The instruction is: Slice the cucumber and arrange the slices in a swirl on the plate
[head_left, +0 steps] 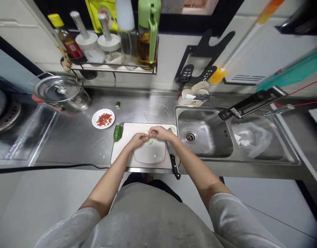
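Note:
Both my hands meet over a pale cutting board [122, 151] on the steel counter. My left hand [139, 139] and my right hand [158, 132] have fingers curled together, pinching thin pale-green cucumber slices [150, 140] above a square white plate [150, 155] that lies on the board. A green cucumber piece [118, 132] rests at the board's left edge. A black-handled knife [174, 165] lies along the board's right edge, its handle over the counter front.
A small white dish of red chopped bits [103, 119] and a cucumber end [117, 104] lie behind the board. A lidded steel pot [61, 92] stands left, a double sink [205, 132] right. Bottles fill a wall rack [114, 67].

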Available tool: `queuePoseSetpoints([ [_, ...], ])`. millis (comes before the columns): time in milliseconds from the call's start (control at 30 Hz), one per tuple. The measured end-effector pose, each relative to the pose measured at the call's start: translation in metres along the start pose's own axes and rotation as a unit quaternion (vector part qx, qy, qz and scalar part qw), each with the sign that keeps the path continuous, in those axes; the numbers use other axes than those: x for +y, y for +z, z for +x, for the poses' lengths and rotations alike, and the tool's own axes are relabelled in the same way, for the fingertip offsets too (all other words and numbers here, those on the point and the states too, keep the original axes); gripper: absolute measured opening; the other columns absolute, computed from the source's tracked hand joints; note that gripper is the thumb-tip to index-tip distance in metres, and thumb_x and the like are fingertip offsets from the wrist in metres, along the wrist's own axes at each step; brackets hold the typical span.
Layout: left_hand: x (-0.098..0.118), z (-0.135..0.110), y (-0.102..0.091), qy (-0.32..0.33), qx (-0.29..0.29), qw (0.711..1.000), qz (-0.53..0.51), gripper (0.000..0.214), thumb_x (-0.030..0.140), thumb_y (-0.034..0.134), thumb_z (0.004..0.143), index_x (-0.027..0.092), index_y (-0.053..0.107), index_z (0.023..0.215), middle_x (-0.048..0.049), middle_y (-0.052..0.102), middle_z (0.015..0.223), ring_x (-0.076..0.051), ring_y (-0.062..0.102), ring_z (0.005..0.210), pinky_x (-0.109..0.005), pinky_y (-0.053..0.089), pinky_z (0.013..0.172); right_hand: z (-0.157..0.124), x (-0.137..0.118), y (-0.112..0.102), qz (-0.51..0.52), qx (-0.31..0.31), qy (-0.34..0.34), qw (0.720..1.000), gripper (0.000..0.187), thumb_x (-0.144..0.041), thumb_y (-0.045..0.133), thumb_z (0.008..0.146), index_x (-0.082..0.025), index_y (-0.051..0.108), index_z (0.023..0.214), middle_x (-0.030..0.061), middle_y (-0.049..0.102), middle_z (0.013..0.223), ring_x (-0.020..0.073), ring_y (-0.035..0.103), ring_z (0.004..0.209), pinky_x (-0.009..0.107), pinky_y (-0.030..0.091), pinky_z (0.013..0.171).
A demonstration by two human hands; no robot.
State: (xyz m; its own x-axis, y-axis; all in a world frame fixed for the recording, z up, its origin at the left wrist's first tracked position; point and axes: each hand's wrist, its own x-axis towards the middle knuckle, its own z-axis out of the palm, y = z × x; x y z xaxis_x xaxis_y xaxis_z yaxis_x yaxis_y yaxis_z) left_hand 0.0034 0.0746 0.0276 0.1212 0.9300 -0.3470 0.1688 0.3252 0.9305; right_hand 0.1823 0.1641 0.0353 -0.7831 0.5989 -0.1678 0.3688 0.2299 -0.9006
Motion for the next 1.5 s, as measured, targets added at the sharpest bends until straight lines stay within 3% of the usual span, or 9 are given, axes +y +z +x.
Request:
queuePoseSetpoints([
  [133,0.000,0.002,-0.003,0.012,-0.022,1.000,-0.018,0.036,0.049,0.065,0.071,0.014,0.064,0.078,0.0000,0.062,0.070,-0.011,0.050,0.065,-0.023,0.040,0.064,0.000,-0.002,-0.002,0.005,-0.001,-0.002,1.000,0.016,-0.029,0.057,0.075,-0.015,0.064,0.079,-0.0043,0.055,0.064,0.0090,0.046,0.061,0.020,0.035,0.061],
  [333,0.000,0.006,-0.001,0.009,0.018,0.995,0.102,0.029,0.046,0.065,0.071,0.017,0.068,0.078,-0.0010,0.064,0.073,-0.014,0.051,0.068,-0.026,0.040,0.068,0.000,-0.009,-0.007,-0.095,-0.026,0.030,0.995,0.013,-0.018,0.055,0.073,-0.016,0.066,0.079,-0.0041,0.057,0.063,0.0096,0.047,0.063,0.019,0.033,0.062],
  [500,0.012,0.005,0.008,-0.036,0.064,0.946,0.317,0.017,0.036,0.062,0.075,0.023,0.072,0.078,-0.0049,0.070,0.090,-0.022,0.058,0.087,-0.036,0.038,0.083,0.004,-0.018,-0.007,-0.202,-0.064,0.057,0.976,0.019,-0.010,0.053,0.073,-0.016,0.069,0.081,0.0002,0.066,0.071,0.0112,0.052,0.066,0.020,0.032,0.062],
  [633,0.019,0.005,0.017,-0.062,0.086,0.918,0.383,0.018,0.035,0.059,0.078,0.023,0.072,0.078,-0.0079,0.071,0.093,-0.028,0.058,0.095,-0.042,0.033,0.088,0.009,-0.020,-0.005,-0.268,-0.085,0.075,0.957,0.020,-0.014,0.053,0.075,-0.017,0.070,0.085,0.0037,0.070,0.082,0.0133,0.055,0.070,0.022,0.032,0.060],
  [967,0.013,0.010,0.023,-0.063,0.128,0.900,0.413,0.019,0.033,0.057,0.077,0.022,0.072,0.072,-0.0106,0.071,0.087,-0.029,0.057,0.093,-0.043,0.030,0.086,0.012,-0.029,0.000,-0.356,-0.092,0.115,0.923,0.021,-0.016,0.051,0.082,-0.018,0.072,0.087,0.0077,0.071,0.091,0.0177,0.060,0.082,0.024,0.034,0.064],
  [1167,0.016,0.009,0.025,-0.068,0.134,0.891,0.428,0.016,0.031,0.059,0.077,0.021,0.071,0.073,-0.0110,0.069,0.088,-0.029,0.056,0.092,-0.043,0.029,0.085,0.013,-0.032,0.003,-0.408,-0.077,0.108,0.903,0.015,-0.018,0.058,0.082,-0.017,0.070,0.091,0.0115,0.070,0.098,0.0225,0.060,0.097,0.027,0.039,0.076],
  [1267,0.015,0.009,0.026,-0.064,0.143,0.889,0.430,0.013,0.032,0.062,0.076,0.022,0.069,0.074,-0.0095,0.068,0.089,-0.027,0.055,0.092,-0.042,0.030,0.084,0.007,-0.031,0.005,-0.424,-0.051,0.121,0.896,0.017,-0.024,0.060,0.084,-0.016,0.068,0.097,0.0140,0.069,0.102,0.0256,0.059,0.102,0.030,0.041,0.081],
  [1500,0.016,0.008,0.025,-0.049,0.140,0.889,0.433,0.015,0.036,0.066,0.076,0.021,0.067,0.074,-0.0090,0.065,0.089,-0.028,0.053,0.094,-0.041,0.028,0.085,-0.019,-0.027,0.014,-0.388,0.032,0.226,0.893,0.024,-0.031,0.051,0.092,-0.016,0.062,0.106,0.0152,0.068,0.103,0.0254,0.059,0.102,0.032,0.041,0.080],
])
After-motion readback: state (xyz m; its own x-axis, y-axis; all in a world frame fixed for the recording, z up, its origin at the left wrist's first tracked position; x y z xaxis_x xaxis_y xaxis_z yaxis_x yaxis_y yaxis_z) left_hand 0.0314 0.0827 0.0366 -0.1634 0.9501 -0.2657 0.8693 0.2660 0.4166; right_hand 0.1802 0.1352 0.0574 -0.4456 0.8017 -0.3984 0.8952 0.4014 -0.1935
